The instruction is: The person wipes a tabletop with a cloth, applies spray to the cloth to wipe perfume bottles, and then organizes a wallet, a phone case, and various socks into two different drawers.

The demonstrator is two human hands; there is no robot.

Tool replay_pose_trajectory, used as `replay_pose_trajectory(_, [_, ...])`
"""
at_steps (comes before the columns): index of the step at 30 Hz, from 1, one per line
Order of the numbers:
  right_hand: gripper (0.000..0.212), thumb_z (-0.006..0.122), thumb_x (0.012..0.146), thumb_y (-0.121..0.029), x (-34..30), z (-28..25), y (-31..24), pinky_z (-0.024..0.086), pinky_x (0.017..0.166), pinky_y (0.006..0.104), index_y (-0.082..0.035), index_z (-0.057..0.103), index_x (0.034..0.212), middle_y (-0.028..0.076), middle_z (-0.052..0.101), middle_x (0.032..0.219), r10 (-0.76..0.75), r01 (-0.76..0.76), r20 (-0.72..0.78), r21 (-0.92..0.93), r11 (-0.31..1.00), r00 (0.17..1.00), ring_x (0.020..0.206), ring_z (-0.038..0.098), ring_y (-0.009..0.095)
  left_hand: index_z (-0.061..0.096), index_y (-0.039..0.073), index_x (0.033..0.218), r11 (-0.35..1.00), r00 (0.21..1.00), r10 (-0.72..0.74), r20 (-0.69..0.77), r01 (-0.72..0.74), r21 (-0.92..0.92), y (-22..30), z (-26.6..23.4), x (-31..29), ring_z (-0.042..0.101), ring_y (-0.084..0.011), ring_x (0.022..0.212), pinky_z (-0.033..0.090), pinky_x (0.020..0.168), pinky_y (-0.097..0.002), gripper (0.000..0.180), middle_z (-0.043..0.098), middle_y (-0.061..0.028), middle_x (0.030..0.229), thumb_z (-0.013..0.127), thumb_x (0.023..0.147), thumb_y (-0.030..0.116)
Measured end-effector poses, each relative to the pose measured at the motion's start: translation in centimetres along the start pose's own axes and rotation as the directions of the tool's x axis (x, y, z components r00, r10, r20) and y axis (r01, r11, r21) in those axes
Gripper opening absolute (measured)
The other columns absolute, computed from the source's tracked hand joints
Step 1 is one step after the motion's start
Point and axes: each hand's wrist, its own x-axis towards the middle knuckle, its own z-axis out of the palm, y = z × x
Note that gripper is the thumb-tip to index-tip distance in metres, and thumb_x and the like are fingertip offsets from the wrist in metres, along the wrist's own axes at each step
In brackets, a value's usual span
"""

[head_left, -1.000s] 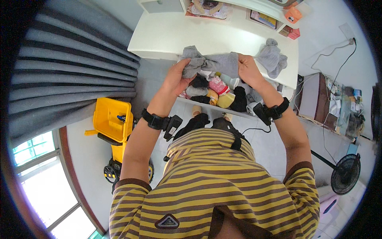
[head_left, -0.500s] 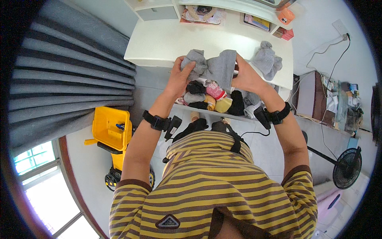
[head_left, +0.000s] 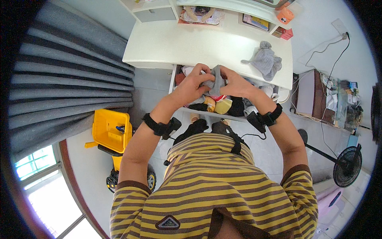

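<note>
Over an open drawer (head_left: 172, 81) I hold a grey sock (head_left: 217, 76) between both hands, bunched up with its ribbed cuff upright. My left hand (head_left: 191, 84) has its fingers closed on the sock's left side, while my right hand (head_left: 238, 84) pinches it from the right; part of it is hidden behind my fingers. Beneath them the drawer holds several balled socks, among them a yellow one (head_left: 223, 106) and a black one (head_left: 236, 106). More grey socks (head_left: 267, 60) lie in a loose heap on the white desk (head_left: 179, 42), to the right.
A yellow toy vehicle (head_left: 112, 129) stands on the floor at left, by a grey curtain (head_left: 75, 75). On the right are a black fan (head_left: 347, 167) and hanging cables (head_left: 324, 85). Shelves with small items line the desk's back.
My hands have come closer together and slightly lower. The grey sock, spread wide between them before, is now gathered up, and more of the drawer's left side shows.
</note>
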Motion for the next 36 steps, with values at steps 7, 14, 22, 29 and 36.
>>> replay_pose_trajectory(7, [0.055,0.059,0.068,-0.024,0.7,0.1,0.3,0.043,0.081,0.0299,0.005,0.049,0.113,0.014,0.058,0.102,0.036,-0.036,0.009,0.102,0.994,0.999,0.088,0.053,0.019,0.049,0.003,0.11,0.997,0.989,0.069,-0.134,-0.072,-0.02,1.1,1.3,0.4,0.048,-0.0255,0.108,0.042,0.087,-0.0315,0.05,0.048,-0.0137,0.11,0.063,0.063,-0.008])
replay_pose_trajectory(14, [0.053,0.062,0.074,-0.034,1.4,3.8,2.2,0.044,0.073,0.0287,0.001,0.052,0.113,0.011,0.057,0.103,0.238,-0.165,-0.05,0.582,0.796,0.97,0.085,0.053,0.015,0.049,0.0,0.102,0.867,0.868,-0.402,-0.292,0.258,-0.425,-1.7,2.6,0.1,0.058,-0.0111,0.079,0.048,0.066,-0.0244,0.042,0.057,-0.0066,0.093,0.073,0.067,0.002])
replay_pose_trajectory(22, [0.052,0.063,0.081,-0.029,-0.2,8.5,1.9,0.046,0.068,0.0286,-0.003,0.042,0.121,0.006,0.054,0.101,0.103,-0.11,0.041,0.288,0.951,0.994,0.086,0.053,0.015,0.051,-0.001,0.092,0.9,0.682,-0.435,-0.587,0.322,-0.293,-4.1,2.5,0.9,0.053,-0.0108,0.065,0.045,0.057,-0.0248,0.031,0.056,-0.0062,0.077,0.07,0.069,0.008])
replay_pose_trajectory(29, [0.053,0.071,0.073,-0.01,-0.4,3.7,2.3,0.049,0.076,0.0285,-0.006,0.042,0.119,0.007,0.049,0.111,-0.14,0.308,-0.451,0.325,0.894,0.882,0.097,0.051,0.016,0.052,-0.001,0.09,0.909,0.742,-0.418,-0.525,0.341,-0.241,-4.0,3.6,0.5,0.051,-0.0121,0.067,0.043,0.062,-0.0263,0.027,0.057,-0.0066,0.078,0.068,0.07,0.01])
replay_pose_trajectory(36, [0.043,0.07,0.071,-0.01,-1.3,7.2,6.2,0.048,0.068,0.0318,-0.002,0.046,0.106,0.013,0.047,0.1,0.045,0.079,-0.582,0.185,0.98,0.812,0.084,0.053,0.022,0.051,-0.005,0.089,0.78,0.63,-0.62,-0.467,0.555,-0.289,-7.0,8.8,-0.3,0.053,-0.0223,0.076,0.043,0.073,-0.0326,0.03,0.056,-0.0148,0.084,0.063,0.071,0.016])
